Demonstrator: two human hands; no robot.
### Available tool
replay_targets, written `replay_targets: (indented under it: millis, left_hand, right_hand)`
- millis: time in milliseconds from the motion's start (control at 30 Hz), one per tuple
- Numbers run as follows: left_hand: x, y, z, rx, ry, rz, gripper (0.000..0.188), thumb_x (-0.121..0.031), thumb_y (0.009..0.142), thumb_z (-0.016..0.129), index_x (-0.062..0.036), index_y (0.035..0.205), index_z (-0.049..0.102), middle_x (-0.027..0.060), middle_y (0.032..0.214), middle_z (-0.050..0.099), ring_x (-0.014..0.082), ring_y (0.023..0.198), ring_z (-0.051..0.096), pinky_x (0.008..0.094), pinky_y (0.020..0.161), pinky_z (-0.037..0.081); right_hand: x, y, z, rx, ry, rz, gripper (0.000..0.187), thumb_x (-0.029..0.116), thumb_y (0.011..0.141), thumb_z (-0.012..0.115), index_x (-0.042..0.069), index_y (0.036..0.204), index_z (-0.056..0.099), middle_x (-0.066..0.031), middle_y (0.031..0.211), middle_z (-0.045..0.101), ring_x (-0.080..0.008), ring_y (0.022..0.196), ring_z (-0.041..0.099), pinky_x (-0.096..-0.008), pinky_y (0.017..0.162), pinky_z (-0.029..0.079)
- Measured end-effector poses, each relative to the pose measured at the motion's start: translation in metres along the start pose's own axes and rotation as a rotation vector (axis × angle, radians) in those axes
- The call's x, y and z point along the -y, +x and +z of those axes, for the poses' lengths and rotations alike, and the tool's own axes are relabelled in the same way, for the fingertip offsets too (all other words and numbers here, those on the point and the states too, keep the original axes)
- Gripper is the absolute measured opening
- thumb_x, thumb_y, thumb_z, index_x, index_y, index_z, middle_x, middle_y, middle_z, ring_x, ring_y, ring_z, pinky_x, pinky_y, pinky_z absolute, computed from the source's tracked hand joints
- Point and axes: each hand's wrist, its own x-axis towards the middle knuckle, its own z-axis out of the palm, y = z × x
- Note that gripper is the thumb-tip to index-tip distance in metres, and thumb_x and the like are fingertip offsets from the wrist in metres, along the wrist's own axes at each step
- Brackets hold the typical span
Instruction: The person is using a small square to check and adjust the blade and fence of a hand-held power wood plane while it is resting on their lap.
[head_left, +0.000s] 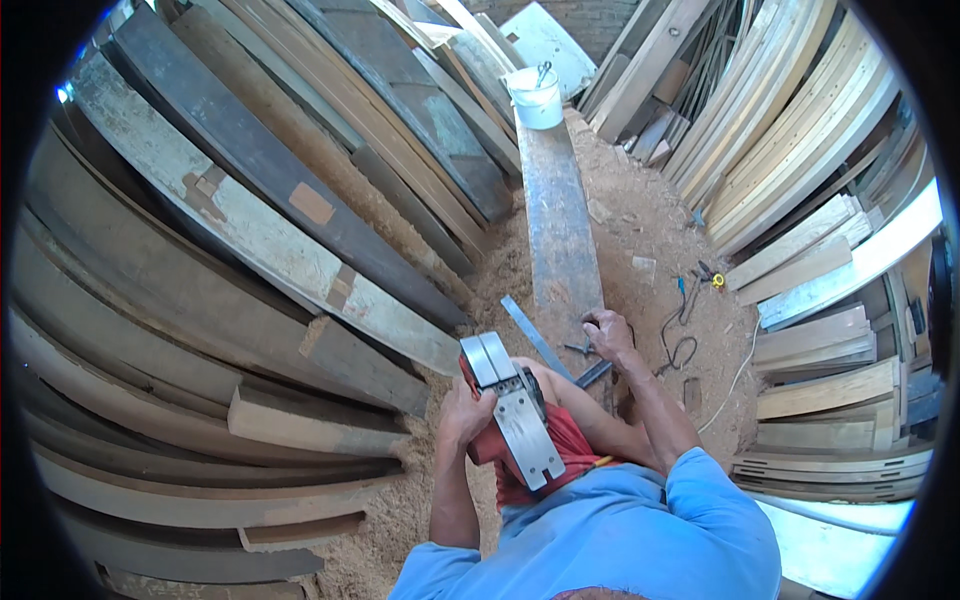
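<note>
My left hand (466,412) is closed around the red body of an electric hand planer (522,425). The planer is turned over, so its bright metal sole faces up, above my lap. My right hand (608,334) is over the near end of a long, worn plank (560,215), its fingers curled together. Whatever they pinch is too small to make out. Just below those fingertips lies a small dark metal tool (578,348). A try square lies between my hands, with its steel blade (535,335) pointing away and its dark stock (594,375) near my knee.
A white bucket (538,98) with scissors-like handles showing stands at the plank's far end. Stacked boards line the left (250,260) and right (770,100). On the sawdust-covered floor lie a dark cord (672,345), a yellow tape measure (718,280) and a pale cable (742,370).
</note>
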Motion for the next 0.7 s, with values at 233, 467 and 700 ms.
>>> replay_targets:
  millis: [233,467,700]
  left_hand:
    - [-0.005,-0.003,-0.003,0.018,-0.03,0.085,0.054,-0.033,0.087,0.06,0.0056,0.125,0.061,0.0381,0.119,0.065,0.0521,0.114,0.063,0.0546,0.098,0.051]
    - [0.003,-0.004,0.008,-0.011,0.015,-0.039,0.066,-0.039,0.087,0.059,0.0134,0.126,0.055,0.039,0.124,0.063,0.0519,0.12,0.062,0.0526,0.105,0.048]
    - [0.01,0.0,0.01,-0.014,0.02,-0.02,0.069,-0.042,0.087,0.058,0.0144,0.127,0.054,0.0393,0.124,0.064,0.0519,0.12,0.062,0.0523,0.105,0.048]
  right_hand:
    - [0.075,-0.038,-0.009,0.27,0.277,0.114,0.03,0.024,0.095,0.067,-0.004,0.107,0.071,-0.0178,0.088,0.072,-0.0204,0.082,0.07,-0.0355,0.076,0.054]
    - [0.106,-0.054,-0.004,0.417,0.39,0.001,0.023,0.013,0.093,0.065,-0.002,0.109,0.072,-0.0133,0.091,0.072,-0.0213,0.086,0.069,-0.0367,0.081,0.054]
    - [0.142,-0.054,0.005,0.51,0.275,-0.059,0.012,0.008,0.092,0.069,0.001,0.101,0.072,-0.0101,0.085,0.07,-0.0175,0.081,0.067,-0.0336,0.077,0.053]
